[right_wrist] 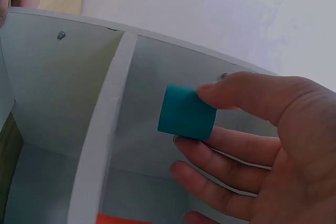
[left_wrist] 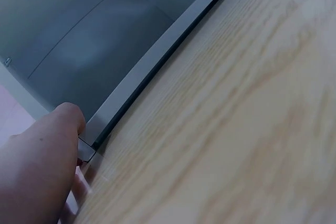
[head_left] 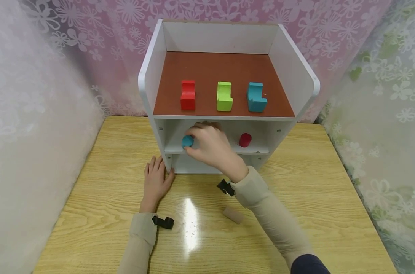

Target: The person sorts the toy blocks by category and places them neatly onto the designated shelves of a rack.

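Observation:
A small teal cylinder [head_left: 187, 142] is pinched between the thumb and fingers of my right hand [head_left: 211, 146], over the left part of the middle shelf. The right wrist view shows the cylinder [right_wrist: 187, 113] inside the white compartment, apart from its walls. My left hand [head_left: 155, 180] rests on the table by the bottom left corner of the white shelf unit [head_left: 149, 72], fingers extended along its outside. The left thumb [left_wrist: 68, 116] lies at that corner. Further right on the middle shelf is a red cylinder [head_left: 245, 140]. An orange-red edge [right_wrist: 123, 219] peeks into the right wrist view.
On the brown top shelf [head_left: 217, 64] stand three notched blocks: red [head_left: 188, 95], lime green [head_left: 224, 96] and blue [head_left: 256, 97]. A brownish block [head_left: 233, 215] lies on the wooden table [head_left: 101, 182] near the right forearm. Flowered curtains hang at the back and sides.

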Motion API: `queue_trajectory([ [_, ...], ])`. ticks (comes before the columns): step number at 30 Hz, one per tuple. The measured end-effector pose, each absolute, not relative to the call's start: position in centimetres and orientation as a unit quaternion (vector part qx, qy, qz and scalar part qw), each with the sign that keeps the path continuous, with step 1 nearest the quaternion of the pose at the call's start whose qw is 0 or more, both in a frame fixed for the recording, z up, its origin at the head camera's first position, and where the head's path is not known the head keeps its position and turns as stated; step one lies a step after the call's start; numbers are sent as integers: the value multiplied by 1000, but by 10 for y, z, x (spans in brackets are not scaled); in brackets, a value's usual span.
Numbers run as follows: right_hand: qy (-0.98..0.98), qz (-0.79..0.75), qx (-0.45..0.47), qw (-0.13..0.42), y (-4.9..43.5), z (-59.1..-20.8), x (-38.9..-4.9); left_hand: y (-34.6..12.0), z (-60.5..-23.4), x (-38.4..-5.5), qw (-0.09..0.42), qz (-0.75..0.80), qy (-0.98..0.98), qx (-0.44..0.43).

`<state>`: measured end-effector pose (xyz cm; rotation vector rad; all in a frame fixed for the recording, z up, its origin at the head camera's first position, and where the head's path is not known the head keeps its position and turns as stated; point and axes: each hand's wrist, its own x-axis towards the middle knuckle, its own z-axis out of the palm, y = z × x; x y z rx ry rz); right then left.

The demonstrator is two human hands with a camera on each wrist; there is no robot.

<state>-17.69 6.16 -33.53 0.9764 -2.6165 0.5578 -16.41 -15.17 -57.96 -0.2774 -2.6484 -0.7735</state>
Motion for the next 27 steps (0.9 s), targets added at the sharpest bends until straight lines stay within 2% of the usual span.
queue_trajectory([
  [16,-943,158,280,85,33,-347,-205,-152,-578,-164,188,-276,-937,-104],
  [27,-946,149,274,82,30,-350,-207,-152,-579,-165,184,-273,-939,-103],
])
